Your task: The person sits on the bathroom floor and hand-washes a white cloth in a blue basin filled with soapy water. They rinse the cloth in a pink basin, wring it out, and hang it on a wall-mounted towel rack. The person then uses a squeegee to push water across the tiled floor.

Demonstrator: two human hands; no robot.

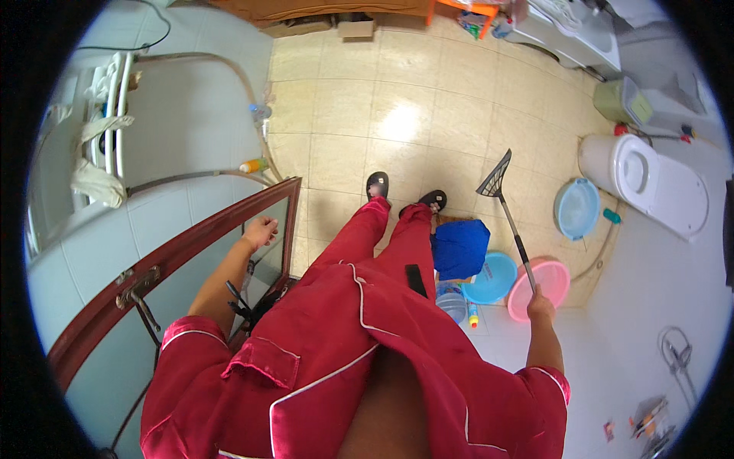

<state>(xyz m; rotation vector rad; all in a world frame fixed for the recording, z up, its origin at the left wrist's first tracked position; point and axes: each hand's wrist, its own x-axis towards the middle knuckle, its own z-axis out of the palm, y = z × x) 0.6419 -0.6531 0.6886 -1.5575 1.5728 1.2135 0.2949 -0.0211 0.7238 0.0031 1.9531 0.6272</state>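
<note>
My right hand (541, 305) grips the handle of a long-handled floor squeegee (520, 244). Its black, slotted triangular head (495, 179) is low over the tiles, but I cannot tell whether it touches them. Below that hand a pink basin (553, 276) sits on the floor, partly behind the handle. On the left, my left hand (261, 233) is loosely curled with nothing visible in it. It hangs in front of the glass of a red-brown framed door (189, 244); contact with the glass cannot be made out.
Cream floor tiles (344, 109) stretch ahead of my black slippers (377, 186). Blue cloth (461, 248), a blue basin (492, 278) and a clear bucket (451, 306) crowd my right leg. Farther right are a light-blue basin (578, 209), a toilet (636, 166) and a green bin (616, 102).
</note>
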